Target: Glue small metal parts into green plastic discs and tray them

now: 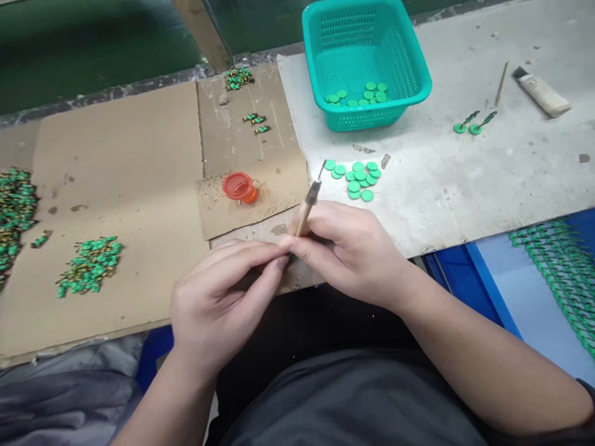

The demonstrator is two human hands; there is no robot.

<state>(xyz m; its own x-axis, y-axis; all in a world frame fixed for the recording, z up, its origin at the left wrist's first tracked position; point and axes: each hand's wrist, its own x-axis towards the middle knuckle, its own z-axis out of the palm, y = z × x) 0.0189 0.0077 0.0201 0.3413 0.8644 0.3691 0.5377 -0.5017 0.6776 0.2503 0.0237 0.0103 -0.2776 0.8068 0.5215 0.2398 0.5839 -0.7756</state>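
Note:
My right hand [348,251] is closed around a thin brush [309,201] with a wooden handle and metal ferrule, its tip pointing up and away. My left hand [223,291] pinches its fingertips against the right hand's fingertips; what it holds there is too small to make out. Both hands hover over the near edge of the cardboard [116,186]. Just beyond the brush lie several loose green discs [357,179]. A small red cap of liquid [239,187] sits on a cardboard scrap to the left of the brush.
A teal basket [409,68] holding green discs stands at the back. Piles of small green pieces [90,266] lie on the left cardboard. Two green stemmed pieces [474,122], a stick and a tube [542,93] lie at the right. Green strung pieces [558,272] fill a blue tray.

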